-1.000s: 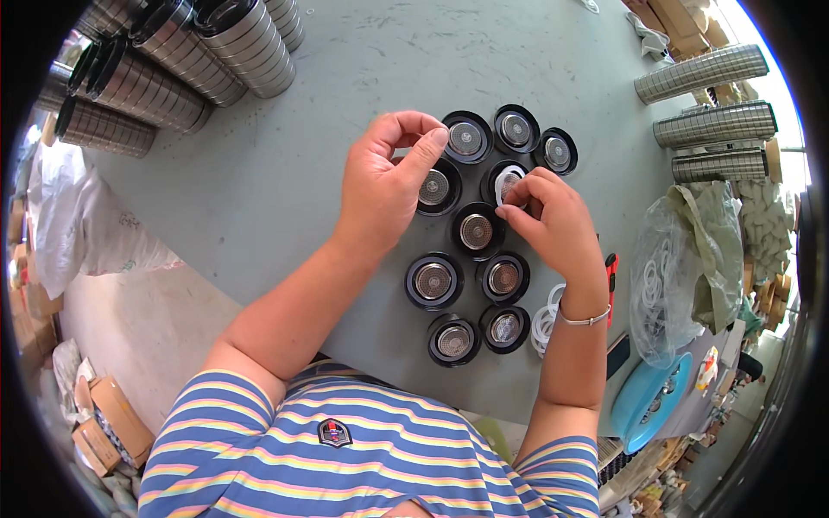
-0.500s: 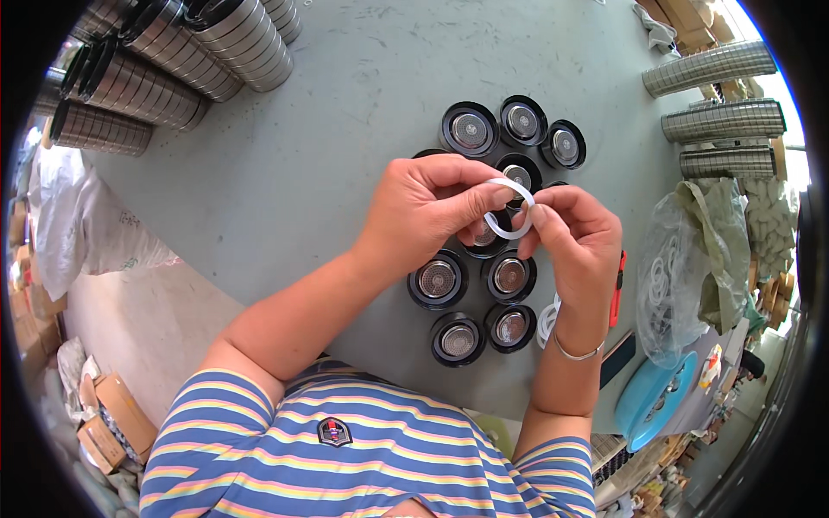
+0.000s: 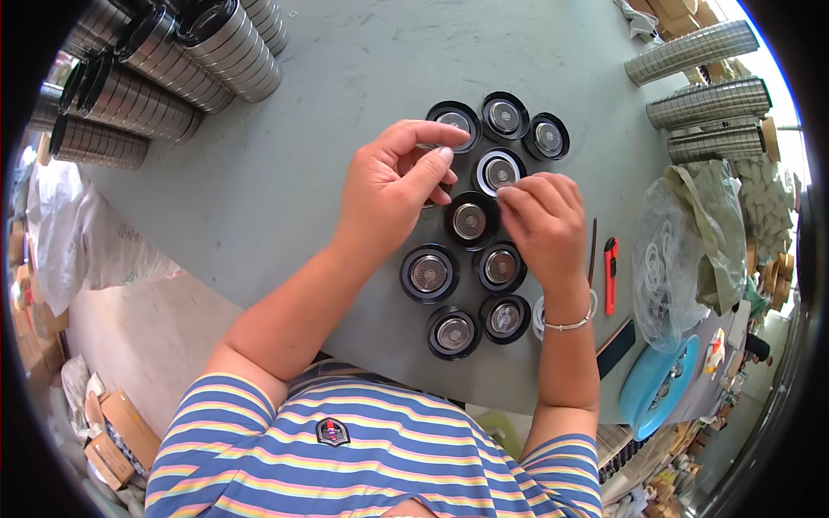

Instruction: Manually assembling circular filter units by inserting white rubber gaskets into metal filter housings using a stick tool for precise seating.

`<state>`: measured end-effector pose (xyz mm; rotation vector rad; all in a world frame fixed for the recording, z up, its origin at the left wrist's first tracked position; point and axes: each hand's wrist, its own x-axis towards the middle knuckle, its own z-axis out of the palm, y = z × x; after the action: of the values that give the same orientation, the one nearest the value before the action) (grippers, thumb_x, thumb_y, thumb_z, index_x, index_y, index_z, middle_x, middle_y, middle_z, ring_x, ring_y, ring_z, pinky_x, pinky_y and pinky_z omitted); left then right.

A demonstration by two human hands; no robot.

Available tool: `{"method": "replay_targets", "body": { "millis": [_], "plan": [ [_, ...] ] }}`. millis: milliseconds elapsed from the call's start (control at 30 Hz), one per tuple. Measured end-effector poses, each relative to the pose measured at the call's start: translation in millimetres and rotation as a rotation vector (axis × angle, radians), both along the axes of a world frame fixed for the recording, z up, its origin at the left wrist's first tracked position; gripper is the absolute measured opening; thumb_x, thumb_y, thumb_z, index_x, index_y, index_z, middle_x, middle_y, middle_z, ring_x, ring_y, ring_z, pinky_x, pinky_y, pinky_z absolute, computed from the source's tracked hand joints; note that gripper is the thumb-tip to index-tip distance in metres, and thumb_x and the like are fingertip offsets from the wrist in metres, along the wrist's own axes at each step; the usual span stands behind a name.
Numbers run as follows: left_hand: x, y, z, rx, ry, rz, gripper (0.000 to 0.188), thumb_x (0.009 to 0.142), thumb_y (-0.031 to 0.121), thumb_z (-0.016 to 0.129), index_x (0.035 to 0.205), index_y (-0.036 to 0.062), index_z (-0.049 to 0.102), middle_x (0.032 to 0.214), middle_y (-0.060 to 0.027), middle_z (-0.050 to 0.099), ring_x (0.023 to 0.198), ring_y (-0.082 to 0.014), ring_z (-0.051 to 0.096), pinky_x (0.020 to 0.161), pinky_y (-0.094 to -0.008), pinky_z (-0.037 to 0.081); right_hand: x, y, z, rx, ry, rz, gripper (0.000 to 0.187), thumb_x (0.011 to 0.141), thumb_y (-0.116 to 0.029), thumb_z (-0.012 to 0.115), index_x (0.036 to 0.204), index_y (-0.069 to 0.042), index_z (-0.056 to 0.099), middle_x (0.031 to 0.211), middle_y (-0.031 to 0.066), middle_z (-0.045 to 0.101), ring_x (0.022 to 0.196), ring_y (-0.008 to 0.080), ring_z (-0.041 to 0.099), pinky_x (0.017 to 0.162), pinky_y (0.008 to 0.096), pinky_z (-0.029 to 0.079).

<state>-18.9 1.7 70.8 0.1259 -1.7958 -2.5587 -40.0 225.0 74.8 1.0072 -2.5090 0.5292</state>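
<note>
A pale ring [image 3: 484, 174] lies around the metal centre of a black round lid [image 3: 500, 150], inside its rim. The fingers of my right hand [image 3: 548, 224] are bunched at the ring's near right edge, pinching it there; their tips partly cover that spot. My left hand [image 3: 389, 181] hovers to the left over the lids with nothing in it, thumb and forefinger apart. Below it, one lid is mostly hidden. Several similar lids with perforated metal discs stand around, among them a lid [image 3: 470, 221] just in front and a lid [image 3: 429, 273] nearer my body.
To the right lie a red utility knife [image 3: 610, 276], a dark thin rod [image 3: 593, 250], a phone [image 3: 616, 349], a clear bag of white rings [image 3: 661, 285] and a blue basin [image 3: 635, 406]. White rings sit beside my right wrist. Stacked metal cylinders [image 3: 229, 52] fill the far left.
My left hand has let go of the white ring and drawn back left. My right hand has brought the ring down to a lid. The view has shifted slightly.
</note>
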Motion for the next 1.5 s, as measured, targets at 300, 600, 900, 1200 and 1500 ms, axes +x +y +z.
{"method": "replay_targets", "body": {
  "millis": [300,600,900,1200,1500],
  "plan": [
    [0,-2,-2,-0.05,-0.023,0.041,0.017,0.101,0.009,0.063,0.112,0.0057,0.075,0.091,0.0007,0.072,0.078,-0.0043,0.062,0.067,-0.0213,0.052,26,46,34,-0.344,-0.253,-0.35,0.01,0.086,-0.003,0.076,0.097,-0.002,0.075,0.093,0.0091,0.073,0.083,0.0246,0.067,0.075,0.0341,0.054],
    [12,17,3,-0.072,0.069,-0.076,0.015,0.1,0.009,0.064,0.108,0.0057,0.077,0.092,0.0015,0.072,0.077,-0.0046,0.063,0.067,-0.0214,0.052,97,124,-2,-0.011,-0.557,-0.692,0.021,0.083,-0.012,0.078,0.102,-0.005,0.073,0.097,0.0066,0.071,0.078,0.0236,0.065,0.072,0.037,0.053],
    [37,29,11,-0.088,0.142,-0.385,0.022,0.095,0.005,0.072,0.117,0.0029,0.072,0.108,-0.0008,0.065,0.079,-0.005,0.063,0.064,-0.0207,0.053,113,99,34,-0.704,-0.727,-0.728,0.009,0.087,0.003,0.076,0.094,0.002,0.07,0.083,0.0016,0.07,0.07,0.0051,0.061,0.064,0.0204,0.047],
    [51,42,7,-0.242,0.287,-0.381,0.011,0.087,0.007,0.083,0.098,0.0067,0.082,0.085,-0.0026,0.07,0.072,-0.0093,0.065,0.058,-0.0242,0.049,117,39,57,-0.98,-0.809,-0.243,0.012,0.086,0.011,0.074,0.095,0.007,0.067,0.091,0.0077,0.066,0.075,0.013,0.067,0.066,0.0234,0.055],
    [20,12,9,-0.116,0.16,-0.168,0.017,0.082,0.008,0.089,0.076,0.0039,0.074,0.072,0.0028,0.067,0.063,-0.0026,0.058,0.054,-0.0181,0.043,81,20,61,-0.91,-0.913,-0.336,0.009,0.092,0.002,0.072,0.1,0.005,0.069,0.08,0.0053,0.069,0.064,0.0089,0.064,0.06,0.021,0.051]
  ]
}}
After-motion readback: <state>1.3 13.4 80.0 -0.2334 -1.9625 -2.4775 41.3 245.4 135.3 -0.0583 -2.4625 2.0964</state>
